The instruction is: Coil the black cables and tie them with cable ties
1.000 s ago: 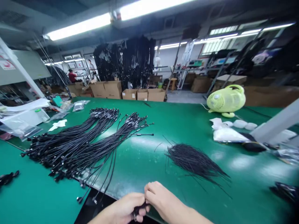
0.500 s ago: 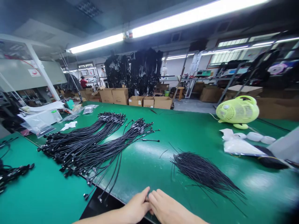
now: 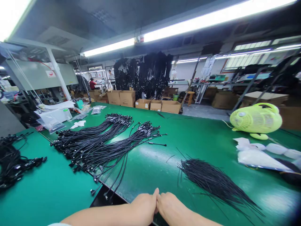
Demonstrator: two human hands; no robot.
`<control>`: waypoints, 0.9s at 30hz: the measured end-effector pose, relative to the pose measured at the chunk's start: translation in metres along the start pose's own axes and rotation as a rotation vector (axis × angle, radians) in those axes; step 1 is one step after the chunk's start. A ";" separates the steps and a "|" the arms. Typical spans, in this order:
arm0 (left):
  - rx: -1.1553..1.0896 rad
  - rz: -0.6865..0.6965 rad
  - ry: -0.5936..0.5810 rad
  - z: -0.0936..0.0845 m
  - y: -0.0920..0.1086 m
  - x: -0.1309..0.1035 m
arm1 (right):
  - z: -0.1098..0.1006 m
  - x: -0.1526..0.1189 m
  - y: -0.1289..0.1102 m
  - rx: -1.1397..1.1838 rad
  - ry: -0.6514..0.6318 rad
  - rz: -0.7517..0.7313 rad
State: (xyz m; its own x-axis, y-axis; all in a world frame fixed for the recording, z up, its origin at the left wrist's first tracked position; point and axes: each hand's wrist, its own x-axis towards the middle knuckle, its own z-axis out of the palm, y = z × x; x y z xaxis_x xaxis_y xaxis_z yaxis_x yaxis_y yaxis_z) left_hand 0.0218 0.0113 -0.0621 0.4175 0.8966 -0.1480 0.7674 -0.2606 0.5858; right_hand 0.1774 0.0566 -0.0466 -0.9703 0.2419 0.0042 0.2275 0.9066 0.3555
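Observation:
My left hand and my right hand meet at the near edge of the green table. Both are closed with fingertips pressed together, and whatever lies between them, if anything, is hidden. To their left a large bundle of black cables with small connectors lies spread across the table, some ends hanging past its edge. A pile of thin black strands lies to the right of my right hand, apart from it.
More black cables lie on the left surface. A lime-green fan and white wrapped material are at the right. Plastic bags sit at the far left. Cardboard boxes stand beyond the table; two people are in the background.
The view has swung left, so the scene sits further right. My hands have turned, the left wrist bending more and the fingers drawing closer together. The cables and strands lie as before.

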 end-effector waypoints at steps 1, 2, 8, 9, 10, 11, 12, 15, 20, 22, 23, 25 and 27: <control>0.021 0.011 0.036 -0.002 0.000 0.003 | -0.001 0.003 0.002 0.001 -0.028 0.039; 0.034 0.013 0.068 -0.006 0.000 0.005 | -0.002 0.007 0.006 0.003 -0.041 0.082; -0.190 -0.050 0.056 -0.055 0.012 0.008 | -0.015 0.013 0.039 0.213 0.080 0.240; -0.294 -0.059 0.024 -0.062 0.013 0.006 | -0.016 0.011 0.041 0.270 0.106 0.233; -0.393 -0.074 -0.007 -0.066 0.014 0.004 | -0.016 0.009 0.041 0.311 0.126 0.224; -0.471 -0.093 -0.032 -0.068 0.014 0.002 | -0.015 0.007 0.039 0.335 0.138 0.218; -0.519 -0.111 -0.044 -0.068 0.014 0.001 | -0.014 0.006 0.037 0.346 0.140 0.215; -0.480 -0.120 0.009 -0.057 0.012 -0.002 | -0.010 0.005 0.026 0.334 0.087 0.231; -0.204 -0.094 0.057 -0.035 0.006 -0.004 | -0.004 0.008 0.016 0.296 0.002 0.213; -0.142 -0.079 0.051 -0.032 0.004 -0.003 | -0.002 0.009 0.014 0.224 0.025 0.194; -0.130 -0.074 0.059 -0.032 0.002 -0.001 | -0.001 0.009 0.013 0.173 0.045 0.192; -0.153 -0.079 0.102 -0.034 0.000 0.003 | 0.001 0.012 0.015 0.087 0.072 0.208; -0.314 -0.092 0.178 -0.038 0.000 0.012 | 0.000 0.018 0.023 0.073 0.076 0.277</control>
State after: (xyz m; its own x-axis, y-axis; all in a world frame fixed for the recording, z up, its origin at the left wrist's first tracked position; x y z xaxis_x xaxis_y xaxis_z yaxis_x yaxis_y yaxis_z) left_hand 0.0089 0.0358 -0.0336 0.2413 0.9666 -0.0861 0.5992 -0.0786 0.7967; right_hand 0.1650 0.0812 -0.0381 -0.8732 0.4595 0.1622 0.4871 0.8328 0.2631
